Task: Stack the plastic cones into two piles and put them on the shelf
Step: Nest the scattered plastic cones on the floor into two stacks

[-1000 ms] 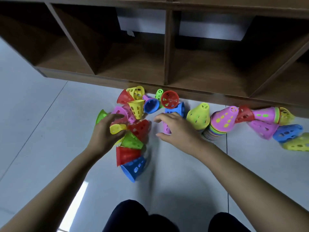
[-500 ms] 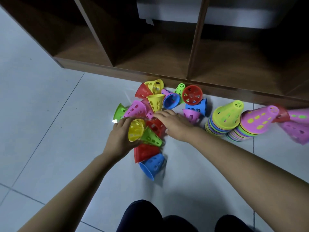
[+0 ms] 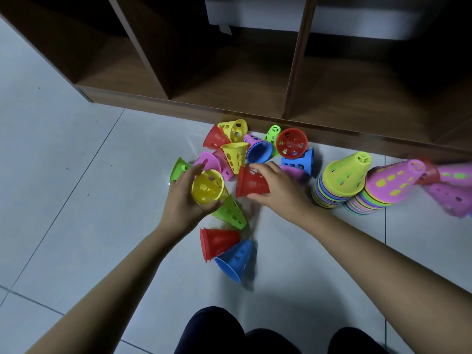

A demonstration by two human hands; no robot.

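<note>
Several loose perforated plastic cones lie scattered on the floor in front of a brown shelf (image 3: 229,83). My left hand (image 3: 182,200) grips a yellow cone (image 3: 208,186), its open mouth facing me. My right hand (image 3: 278,185) holds a red cone (image 3: 251,182) lifted from the heap. Right of my hands stand two piles: one topped by a lime cone (image 3: 344,175), the other, leaning right, topped by a pink cone (image 3: 394,181). A green cone (image 3: 231,213), a red cone (image 3: 219,241) and a blue cone (image 3: 236,259) lie nearest me.
The floor is pale tile (image 3: 76,200). More pink cones (image 3: 452,198) lie blurred at the right edge, by the pink-topped pile. The shelf's low compartments are dark and open toward me. My knees (image 3: 217,330) show at the bottom edge.
My left hand has raised the yellow cone and turned its mouth toward me. My right hand, which lay on the heap, now holds the red cone. The view has moved closer.
</note>
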